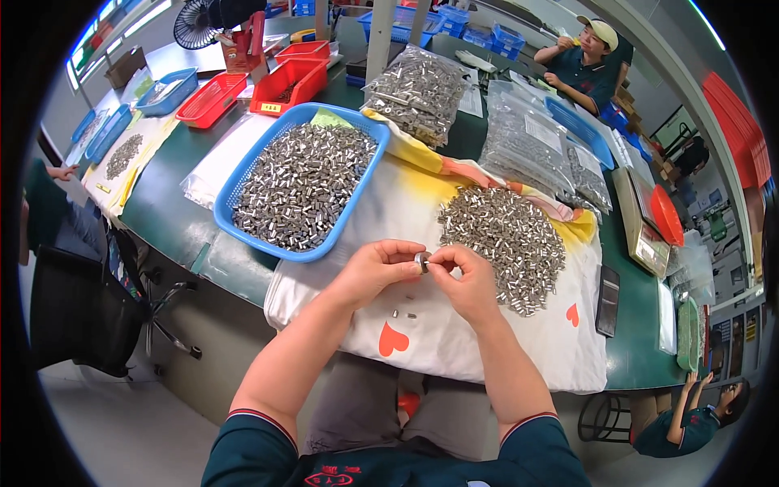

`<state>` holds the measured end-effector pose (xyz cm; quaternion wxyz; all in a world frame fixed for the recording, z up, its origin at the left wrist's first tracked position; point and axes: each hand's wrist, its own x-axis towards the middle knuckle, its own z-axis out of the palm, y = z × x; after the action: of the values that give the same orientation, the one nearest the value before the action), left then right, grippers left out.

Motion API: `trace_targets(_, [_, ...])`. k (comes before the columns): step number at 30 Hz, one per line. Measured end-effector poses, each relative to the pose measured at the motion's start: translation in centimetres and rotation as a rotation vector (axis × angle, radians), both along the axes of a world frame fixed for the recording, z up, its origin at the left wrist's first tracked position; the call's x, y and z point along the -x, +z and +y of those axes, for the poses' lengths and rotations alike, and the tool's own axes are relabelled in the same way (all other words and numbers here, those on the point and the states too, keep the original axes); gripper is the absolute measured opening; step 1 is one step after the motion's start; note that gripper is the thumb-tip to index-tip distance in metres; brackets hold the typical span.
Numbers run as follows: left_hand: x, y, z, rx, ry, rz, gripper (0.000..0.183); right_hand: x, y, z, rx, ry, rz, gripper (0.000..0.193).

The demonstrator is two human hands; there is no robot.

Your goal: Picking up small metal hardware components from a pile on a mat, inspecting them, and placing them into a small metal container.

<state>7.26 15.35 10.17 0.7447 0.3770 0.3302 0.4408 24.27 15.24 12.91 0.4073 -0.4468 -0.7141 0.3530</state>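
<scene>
Here, left hand (375,272) pinching round metal piece (421,261), right hand (469,280) alongside, shiny cylinders (505,247)

Bright indoors, tube light (708,26) overhead, fisheye-bent edges

1 left hand (380,271), 1 right hand (471,284), 1 round metal part (421,260) between them. 1 large blue basket (284,256) of metal pins (304,191) and 1 pin heap (505,247), too many pins in either to count. Also 3 red trays (315,80) at back left, 2 red heart prints (393,339), 1 flat black case (607,300)
</scene>
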Motion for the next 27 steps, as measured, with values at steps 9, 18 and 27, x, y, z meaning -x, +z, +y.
trace_targets(9, [0.2, 0.0, 0.0, -0.007, 0.030, 0.201, 0.031, 0.5, -0.5, 0.0, -0.159, -0.010, -0.127, 0.007])
trace_targets(18, [-1.0, 0.8, 1.1, -0.101, 0.000, 0.281, 0.032, -1.1, -0.1, 1.0, -0.111, -0.016, -0.120, 0.008])
trace_targets(27, [-0.4, -0.4, 0.0, -0.103, 0.023, 0.261, 0.030, -0.8, -0.1, 0.6, 0.105, 0.061, -0.003, 0.007])
